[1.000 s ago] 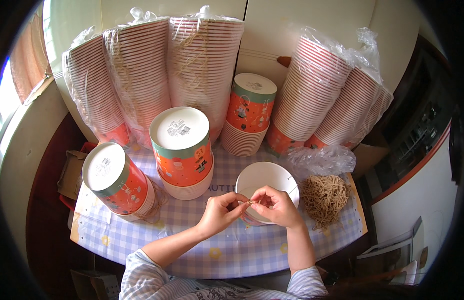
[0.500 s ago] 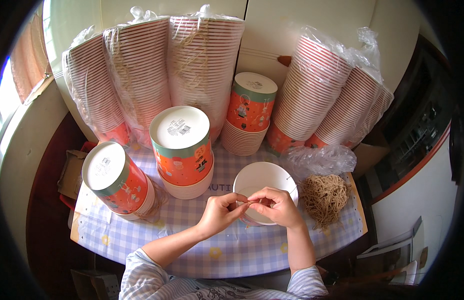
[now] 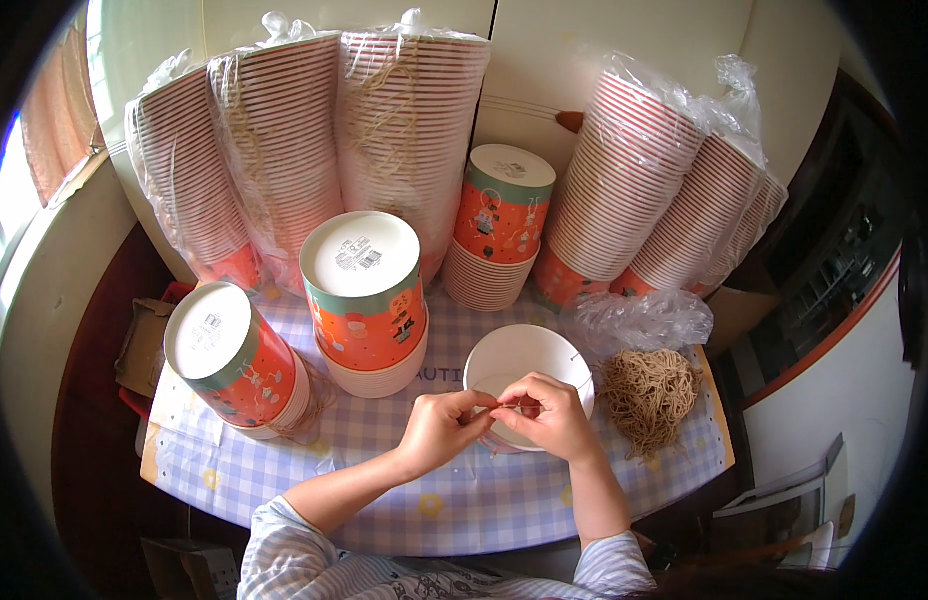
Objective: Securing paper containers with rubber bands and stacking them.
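A paper bucket (image 3: pixel 514 352) with a white inside stands upright before me, its mouth facing up. Over its front rim my left hand (image 3: pixel 442 428) and my right hand (image 3: pixel 550 418) meet at the fingertips. Both pinch a thin tan string (image 3: pixel 527 404), mostly hidden by the fingers. A short bit of string shows at the bucket's right rim. Just right of the bucket lies a tangled heap of tan strings (image 3: pixel 649 395).
Upside-down orange and green bucket stacks stand at the left (image 3: pixel 209 335), centre left (image 3: pixel 362 255) and back (image 3: pixel 509 170). Tall plastic-wrapped stacks (image 3: pixel 409 130) line the wall. Crumpled clear plastic (image 3: pixel 649 318) lies behind the string heap. A checked cloth (image 3: pixel 384 500) covers the table.
My fingertips have shifted slightly, and a little more of the string shows between them. The bucket has moved a touch to the left.
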Motion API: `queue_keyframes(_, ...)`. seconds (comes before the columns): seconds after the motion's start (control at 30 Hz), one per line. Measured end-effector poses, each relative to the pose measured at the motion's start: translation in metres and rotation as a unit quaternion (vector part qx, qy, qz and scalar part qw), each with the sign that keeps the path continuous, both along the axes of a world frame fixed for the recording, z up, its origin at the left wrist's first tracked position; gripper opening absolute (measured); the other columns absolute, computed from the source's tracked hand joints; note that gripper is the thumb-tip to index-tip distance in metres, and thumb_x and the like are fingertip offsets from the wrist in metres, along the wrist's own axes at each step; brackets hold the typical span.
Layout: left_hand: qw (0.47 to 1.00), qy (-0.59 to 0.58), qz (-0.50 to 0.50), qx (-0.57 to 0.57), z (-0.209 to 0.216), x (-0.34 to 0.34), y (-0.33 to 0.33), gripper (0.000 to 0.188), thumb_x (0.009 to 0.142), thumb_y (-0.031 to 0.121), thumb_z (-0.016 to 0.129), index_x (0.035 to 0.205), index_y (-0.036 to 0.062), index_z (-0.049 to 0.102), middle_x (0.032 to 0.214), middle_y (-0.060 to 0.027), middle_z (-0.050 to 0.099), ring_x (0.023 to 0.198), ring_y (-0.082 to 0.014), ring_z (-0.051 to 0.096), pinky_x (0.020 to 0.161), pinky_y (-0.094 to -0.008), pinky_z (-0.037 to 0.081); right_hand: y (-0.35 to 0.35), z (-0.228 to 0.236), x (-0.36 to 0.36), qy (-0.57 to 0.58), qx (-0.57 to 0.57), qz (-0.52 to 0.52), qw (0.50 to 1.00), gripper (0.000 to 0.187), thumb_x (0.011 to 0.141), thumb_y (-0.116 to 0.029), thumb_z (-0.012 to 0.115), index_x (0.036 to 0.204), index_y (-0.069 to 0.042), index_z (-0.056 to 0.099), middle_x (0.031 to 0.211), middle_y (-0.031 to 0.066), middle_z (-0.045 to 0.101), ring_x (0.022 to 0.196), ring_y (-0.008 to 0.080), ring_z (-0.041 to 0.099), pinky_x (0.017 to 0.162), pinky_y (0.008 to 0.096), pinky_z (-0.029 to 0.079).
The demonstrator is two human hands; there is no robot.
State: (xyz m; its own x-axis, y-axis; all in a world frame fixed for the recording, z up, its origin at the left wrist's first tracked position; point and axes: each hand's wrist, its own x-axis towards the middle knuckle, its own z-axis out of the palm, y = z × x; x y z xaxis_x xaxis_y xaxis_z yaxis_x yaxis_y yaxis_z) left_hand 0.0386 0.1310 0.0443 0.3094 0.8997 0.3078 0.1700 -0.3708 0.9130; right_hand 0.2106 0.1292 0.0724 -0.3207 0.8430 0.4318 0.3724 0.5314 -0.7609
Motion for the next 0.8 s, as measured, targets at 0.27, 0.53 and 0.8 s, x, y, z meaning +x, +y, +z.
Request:
queue_keyframes(0.27,1.0,0.013,0.0,-0.008,0.0068,-0.0013,0.001,0.012,0.078,0.011,0.063,0.086,0.0012,0.064,0.053,-0.0056,0.055,0.046,-0.0064,0.05,0.046,-0.0226,0.042,0.0028,0.004,0.0045,0.003,0.011,0.004,1.0,0.007,0.078,-0.006,0.064,0.08,-0.001,0.059,0.071,0.003,0.058,0.058,0.0093,0.053,0.052,0.0222,0.043)
queue_keyframes(0.53,1.0,-0.011,0.004,-0.005,0.0065,-0.0035,0.0032,0.011,0.08,0.009,0.061,0.084,-0.0014,0.062,0.055,-0.0061,0.056,0.048,-0.0058,0.051,0.048,-0.0218,0.043,0.0029,0.0033,0.0071,-0.02,-0.029,0.006,0.999,0.006,0.081,-0.004,0.06,0.08,0.0,0.055,0.074,0.0063,0.059,0.065,0.0143,0.056,0.058,0.0254,0.045)
queue_keyframes(0.8,1.0,0.003,0.002,0.0,0.0056,-0.004,0.0027,0.008,0.081,0.006,0.059,0.085,-0.0007,0.06,0.056,-0.0072,0.057,0.049,-0.006,0.052,0.048,-0.0228,0.043,0.0025,0.0019,0.0065,-0.034,-0.02,0.028,0.999,0.006,0.081,-0.003,0.057,0.079,-0.001,0.053,0.073,0.0089,0.058,0.064,0.0194,0.057,0.058,0.028,0.045)
